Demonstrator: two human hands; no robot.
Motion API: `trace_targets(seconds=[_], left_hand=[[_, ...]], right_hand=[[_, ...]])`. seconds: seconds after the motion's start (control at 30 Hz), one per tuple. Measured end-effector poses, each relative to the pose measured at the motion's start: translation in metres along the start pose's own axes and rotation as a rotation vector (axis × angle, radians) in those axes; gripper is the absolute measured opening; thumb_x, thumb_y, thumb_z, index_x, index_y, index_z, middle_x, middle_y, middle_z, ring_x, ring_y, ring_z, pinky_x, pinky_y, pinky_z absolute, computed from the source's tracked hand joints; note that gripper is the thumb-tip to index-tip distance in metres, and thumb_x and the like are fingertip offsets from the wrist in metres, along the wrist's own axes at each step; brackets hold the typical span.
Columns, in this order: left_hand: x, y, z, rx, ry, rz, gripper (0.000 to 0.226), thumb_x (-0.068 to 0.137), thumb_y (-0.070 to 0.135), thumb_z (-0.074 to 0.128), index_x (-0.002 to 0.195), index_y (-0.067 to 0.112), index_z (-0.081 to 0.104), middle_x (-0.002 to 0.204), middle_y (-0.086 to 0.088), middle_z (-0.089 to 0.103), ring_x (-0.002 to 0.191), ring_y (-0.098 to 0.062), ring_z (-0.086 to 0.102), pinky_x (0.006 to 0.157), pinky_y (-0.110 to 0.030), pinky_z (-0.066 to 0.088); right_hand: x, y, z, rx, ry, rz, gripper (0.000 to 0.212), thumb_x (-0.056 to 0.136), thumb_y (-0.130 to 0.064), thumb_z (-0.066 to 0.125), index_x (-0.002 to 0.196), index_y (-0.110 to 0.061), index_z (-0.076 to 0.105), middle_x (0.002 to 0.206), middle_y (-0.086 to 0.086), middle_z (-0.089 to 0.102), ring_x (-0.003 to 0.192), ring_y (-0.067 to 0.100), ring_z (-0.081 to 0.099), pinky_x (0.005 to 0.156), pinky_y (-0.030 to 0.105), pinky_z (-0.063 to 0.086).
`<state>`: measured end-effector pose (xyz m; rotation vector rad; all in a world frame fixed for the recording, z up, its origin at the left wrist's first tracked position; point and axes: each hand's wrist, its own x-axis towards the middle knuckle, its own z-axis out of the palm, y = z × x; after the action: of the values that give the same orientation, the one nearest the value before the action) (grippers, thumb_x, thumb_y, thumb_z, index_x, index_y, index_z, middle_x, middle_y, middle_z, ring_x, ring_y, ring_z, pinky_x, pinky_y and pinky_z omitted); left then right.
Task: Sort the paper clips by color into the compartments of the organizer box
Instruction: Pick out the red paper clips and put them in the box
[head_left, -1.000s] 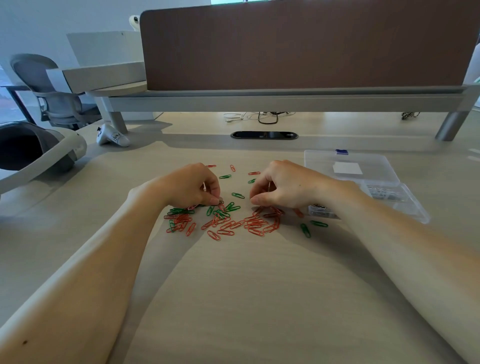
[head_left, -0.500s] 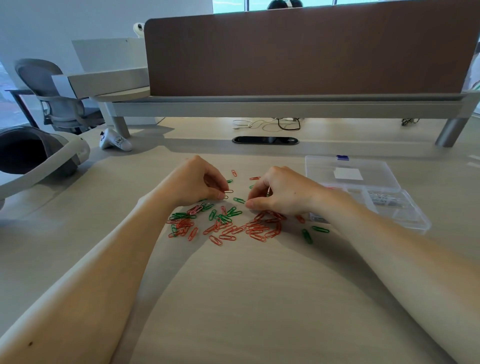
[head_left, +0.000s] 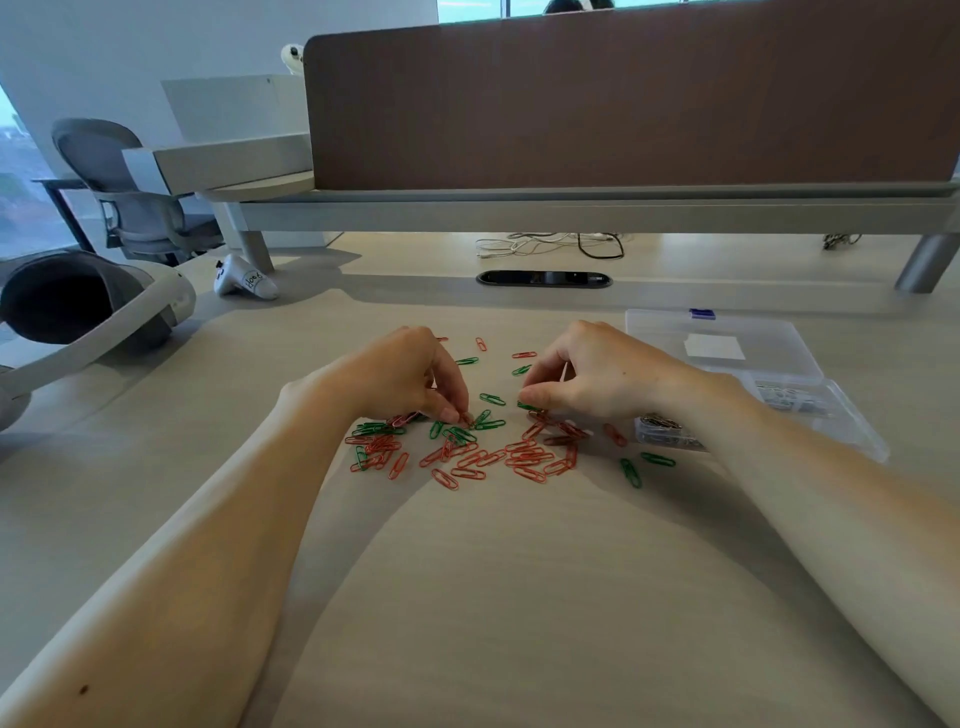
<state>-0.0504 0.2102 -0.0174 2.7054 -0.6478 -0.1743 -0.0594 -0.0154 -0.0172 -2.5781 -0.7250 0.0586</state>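
the paper clips (head_left: 470, 457) are lying loose in a mixed red and green scatter around the middle of the desk (head_left: 519, 597). a few strays are reaching toward the far edge, and two green ones (head_left: 631, 470) are sitting off toward the right edge, just beside the organizer box (head_left: 852, 441).

they are looking like light, thin, springy coated wire lying flat, so they are likely sliding under a fingertip and hooking into each other where they overlap. pinching one by its rounded end, or dragging it clear of the pile first, is probably working best.

both hands are hovering over the far side of the scatter with fingers curled. the left hand (head_left: 405, 376) is bringing thumb and forefinger together on what seems to be a red clip (head_left: 464, 419). the right hand (head_left: 597, 374) is pinching at a green clip (head_left: 529, 407).

the organizer box is clear plastic, sitting near the right edge with its lid (head_left: 769, 358) lying open behind it. two compartments are holding silver clips (head_left: 662, 430); no red or green ones are showing inside, though the right forearm is hiding part of it.
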Motion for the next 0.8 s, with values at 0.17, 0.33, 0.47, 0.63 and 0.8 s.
trace_targets(seconds=[0.17,0.33,0.47,0.63,0.8], left_hand=[[0.0,0.002,0.0,-0.013,-0.042,0.011,0.016,0.077,0.023,0.077,0.082,0.039,0.072,0.086,0.014,0.069,0.083,-0.004,0.057,0.077,-0.023,0.046],[0.001,0.005,0.002,0.107,-0.067,-0.015,0.006,0.081,0.029,0.073,0.087,0.027,0.072,0.09,0.012,0.065,0.085,-0.006,0.056,0.076,-0.023,0.045],[0.001,0.007,-0.001,0.127,-0.016,0.001,0.007,0.083,0.031,0.071,0.086,0.025,0.069,0.087,0.014,0.061,0.084,-0.007,0.055,0.068,-0.017,0.041],[-0.008,0.022,-0.007,-0.084,-0.089,0.085,0.006,0.078,0.024,0.076,0.08,0.029,0.072,0.079,0.012,0.071,0.075,-0.001,0.063,0.07,-0.01,0.048],[-0.01,0.019,-0.001,-0.102,0.013,0.088,0.01,0.073,0.027,0.08,0.08,0.026,0.073,0.077,0.012,0.069,0.072,-0.002,0.058,0.069,-0.018,0.048]], right_hand=[[0.0,-0.001,-0.001,-0.004,0.0,-0.001,0.022,0.089,-0.038,0.066,0.103,-0.023,0.076,0.092,-0.014,0.07,0.083,-0.001,0.061,0.068,0.012,0.044],[-0.001,-0.002,0.0,-0.014,0.005,-0.025,0.018,0.089,-0.034,0.067,0.101,-0.024,0.076,0.093,-0.013,0.07,0.081,-0.002,0.06,0.065,0.01,0.04],[0.001,-0.004,0.002,-0.032,-0.002,-0.044,0.015,0.09,-0.031,0.066,0.101,-0.028,0.075,0.091,-0.014,0.068,0.079,-0.004,0.058,0.063,0.009,0.037],[-0.001,-0.003,0.001,-0.048,0.005,-0.017,0.017,0.091,-0.028,0.063,0.102,-0.025,0.076,0.089,-0.014,0.067,0.077,-0.005,0.058,0.062,0.007,0.037],[-0.002,-0.007,0.005,-0.032,-0.023,-0.016,0.019,0.092,-0.026,0.062,0.107,-0.028,0.074,0.097,-0.013,0.07,0.085,0.0,0.06,0.07,0.009,0.042]])
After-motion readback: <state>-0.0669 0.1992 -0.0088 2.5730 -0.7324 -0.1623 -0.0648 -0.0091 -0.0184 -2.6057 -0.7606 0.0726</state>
